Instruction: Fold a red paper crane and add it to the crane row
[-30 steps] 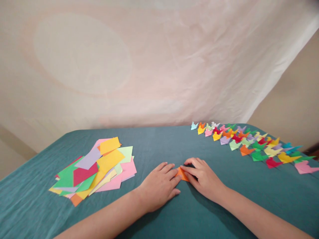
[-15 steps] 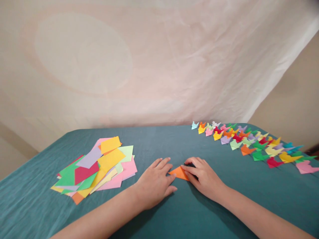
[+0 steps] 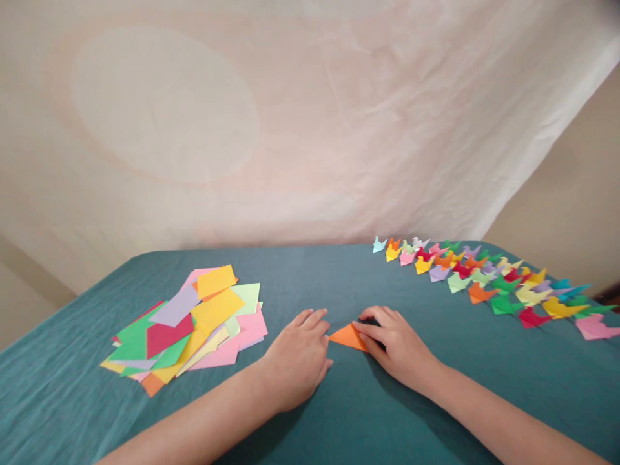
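A folded piece of orange origami paper (image 3: 347, 338) lies on the table between my two hands, its pointed tip facing left. My right hand (image 3: 400, 349) grips its right end, thumb and fingertips over the edge, so that end is hidden. Just left of the tip is my left hand (image 3: 298, 358), resting low over the cloth with loosely bent fingers apart and nothing in them. A narrow gap seems to separate its fingers from the paper.
Coloured paper sheets (image 3: 217, 316) lie in a loose, overlapping pile on the left. Several rows of small folded paper birds (image 3: 482, 292) stand along the right side. Dark green cloth (image 3: 310, 278) covers the table, and a pale sheet (image 3: 300, 116) hangs behind it.
My left hand has drawn slightly left, its fingers and thumb coming away from the orange paper's tip. The right hand stays in place on the paper.
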### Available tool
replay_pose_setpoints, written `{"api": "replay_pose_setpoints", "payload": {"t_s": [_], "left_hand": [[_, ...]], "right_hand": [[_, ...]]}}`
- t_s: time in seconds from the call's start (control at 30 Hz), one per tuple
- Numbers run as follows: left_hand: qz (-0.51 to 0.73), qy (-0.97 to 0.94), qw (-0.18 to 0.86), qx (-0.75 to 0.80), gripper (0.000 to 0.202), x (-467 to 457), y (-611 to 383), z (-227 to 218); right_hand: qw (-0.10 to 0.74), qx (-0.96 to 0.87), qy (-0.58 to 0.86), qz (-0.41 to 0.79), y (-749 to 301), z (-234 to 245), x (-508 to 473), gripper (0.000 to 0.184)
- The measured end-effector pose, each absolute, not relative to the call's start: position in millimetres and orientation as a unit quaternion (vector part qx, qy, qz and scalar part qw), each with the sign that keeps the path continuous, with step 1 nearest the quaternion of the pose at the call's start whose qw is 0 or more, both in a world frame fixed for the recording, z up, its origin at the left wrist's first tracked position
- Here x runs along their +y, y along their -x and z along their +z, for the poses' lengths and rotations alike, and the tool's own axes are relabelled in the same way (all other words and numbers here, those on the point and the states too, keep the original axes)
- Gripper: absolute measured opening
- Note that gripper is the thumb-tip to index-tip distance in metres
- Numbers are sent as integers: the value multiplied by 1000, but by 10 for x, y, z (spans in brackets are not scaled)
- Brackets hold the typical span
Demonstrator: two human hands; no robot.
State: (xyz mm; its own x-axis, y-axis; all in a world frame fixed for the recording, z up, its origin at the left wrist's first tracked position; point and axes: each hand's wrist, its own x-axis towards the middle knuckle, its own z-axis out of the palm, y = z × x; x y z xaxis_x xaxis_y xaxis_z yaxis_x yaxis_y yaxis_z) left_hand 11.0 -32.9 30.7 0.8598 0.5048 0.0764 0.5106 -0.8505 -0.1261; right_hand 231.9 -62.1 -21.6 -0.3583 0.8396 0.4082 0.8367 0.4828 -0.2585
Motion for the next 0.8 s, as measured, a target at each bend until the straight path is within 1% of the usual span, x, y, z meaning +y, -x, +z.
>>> {"api": "replay_pose_setpoints", "payload": {"t_s": [0.17, 0.47, 0.67, 0.8], "left_hand": [[-40, 966, 93, -240, 27, -343, -166, 205], [-34, 976, 70, -204, 35, -397, -212, 110], [-33, 976, 66, -206, 34, -386, -215, 114], [-32, 977, 68, -202, 36, -377, -209, 104]], "right_hand": [[246, -822, 513, 7, -2314, -212, -622, 23], [260, -831, 491, 13, -2312, -168, -645, 22], [220, -885, 408, -32, -2243, -64, -730, 25], [194, -896, 395, -50, -2239, -83, -741, 23]]}}
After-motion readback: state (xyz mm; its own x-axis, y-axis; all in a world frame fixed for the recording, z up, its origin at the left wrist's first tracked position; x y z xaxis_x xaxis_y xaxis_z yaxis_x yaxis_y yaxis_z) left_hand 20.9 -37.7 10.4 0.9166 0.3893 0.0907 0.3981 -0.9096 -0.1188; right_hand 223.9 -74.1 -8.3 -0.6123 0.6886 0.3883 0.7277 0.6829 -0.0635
